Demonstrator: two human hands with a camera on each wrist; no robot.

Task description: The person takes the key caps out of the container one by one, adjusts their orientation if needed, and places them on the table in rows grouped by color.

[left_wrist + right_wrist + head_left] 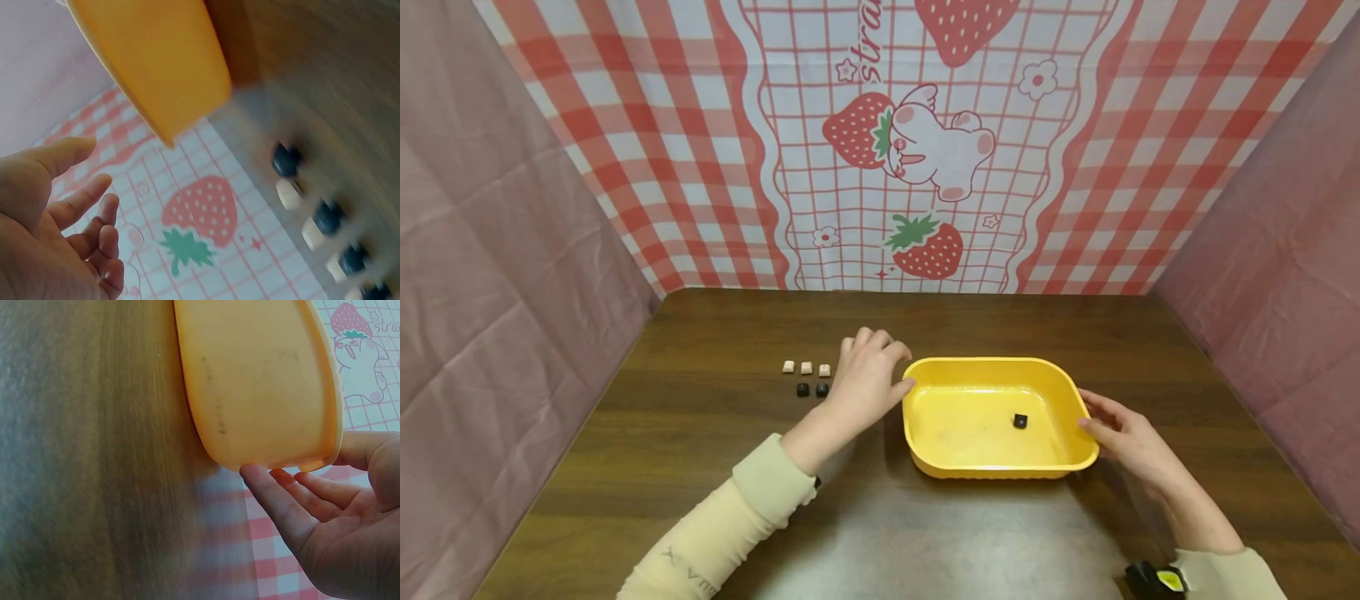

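A yellow plastic bin (1000,472) is in front of me, with one small black keycap (1020,422) inside on its floor. My right hand (1131,437) grips the bin's right end, thumb over the rim and fingers against the outside wall. At the other end is my left hand (867,375), its fingers loosely bent and holding nothing. In the left wrist view a gap shows between that hand and the bin (169,69). Left of it, beige keycaps (807,367) line up behind black keycaps (802,389); the left hand hides part of these rows in the head view.
The dark wooden table (700,467) lies beneath everything. A strawberry-patterned cloth (925,167) hangs along its far edge, and plain pink cloths (512,250) hang at both sides.
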